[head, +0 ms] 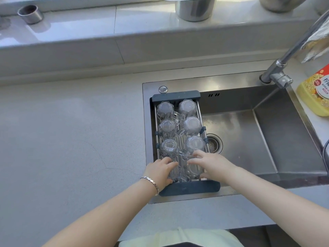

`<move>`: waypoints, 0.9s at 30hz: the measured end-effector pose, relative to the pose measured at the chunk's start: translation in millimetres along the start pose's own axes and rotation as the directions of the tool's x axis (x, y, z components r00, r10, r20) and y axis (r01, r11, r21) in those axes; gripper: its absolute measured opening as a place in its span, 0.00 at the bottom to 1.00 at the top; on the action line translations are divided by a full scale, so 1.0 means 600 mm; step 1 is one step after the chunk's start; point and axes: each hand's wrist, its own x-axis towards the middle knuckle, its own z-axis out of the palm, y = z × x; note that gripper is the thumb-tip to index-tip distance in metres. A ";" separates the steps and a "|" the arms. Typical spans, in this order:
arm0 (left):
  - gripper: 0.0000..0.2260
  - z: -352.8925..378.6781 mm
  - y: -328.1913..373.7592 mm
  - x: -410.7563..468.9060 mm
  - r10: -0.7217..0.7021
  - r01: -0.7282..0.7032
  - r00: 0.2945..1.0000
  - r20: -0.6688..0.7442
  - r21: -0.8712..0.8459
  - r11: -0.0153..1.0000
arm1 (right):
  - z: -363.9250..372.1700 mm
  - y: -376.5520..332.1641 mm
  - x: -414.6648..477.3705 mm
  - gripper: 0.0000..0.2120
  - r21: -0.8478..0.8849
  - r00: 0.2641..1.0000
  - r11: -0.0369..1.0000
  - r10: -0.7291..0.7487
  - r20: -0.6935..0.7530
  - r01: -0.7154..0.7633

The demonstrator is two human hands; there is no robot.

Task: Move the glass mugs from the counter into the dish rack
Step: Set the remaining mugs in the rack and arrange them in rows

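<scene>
A dark grey dish rack [188, 188] spans the left end of the steel sink. Several clear glass mugs [192, 125] stand upside down in it, in two rows. At the rack's near end my left hand [160, 172] is closed around a glass mug [175, 172] in the left row. My right hand [211, 164] is closed around another glass mug [194, 171] in the right row. Both held mugs sit low in the rack and are partly hidden by my fingers. A bracelet is on my left wrist.
The grey counter [71, 139] lies left of the sink [267, 139]. A faucet [281, 72] rises at the back right, next to a yellow detergent bottle [315, 93]. Steel pots [195, 9] and a small metal cup [30, 14] stand on the back ledge.
</scene>
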 end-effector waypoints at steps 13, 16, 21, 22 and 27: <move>0.21 -0.188 -0.095 0.124 -0.216 0.141 0.885 -0.413 -0.204 0.969 | -0.180 0.084 0.152 0.26 0.550 0.780 0.774 0.539 -0.317 -0.312; 0.28 -0.207 -0.112 0.175 -0.128 0.134 0.928 -0.350 -0.006 0.991 | -0.186 0.084 0.215 0.34 0.390 0.833 0.825 0.512 -0.207 -0.410; 0.36 -0.213 -0.112 0.238 0.076 -0.045 0.995 -0.062 0.393 0.918 | -0.158 0.082 0.256 0.33 0.439 0.794 0.773 0.577 -0.189 -0.457; 0.35 -0.212 -0.113 0.246 0.087 -0.063 0.996 -0.036 0.432 0.900 | -0.154 0.083 0.256 0.33 0.479 0.779 0.752 0.594 -0.198 -0.452; 0.30 -0.214 -0.112 0.256 0.086 -0.055 0.995 -0.047 0.455 0.889 | -0.166 0.089 0.234 0.30 0.607 0.748 0.702 0.614 -0.250 -0.373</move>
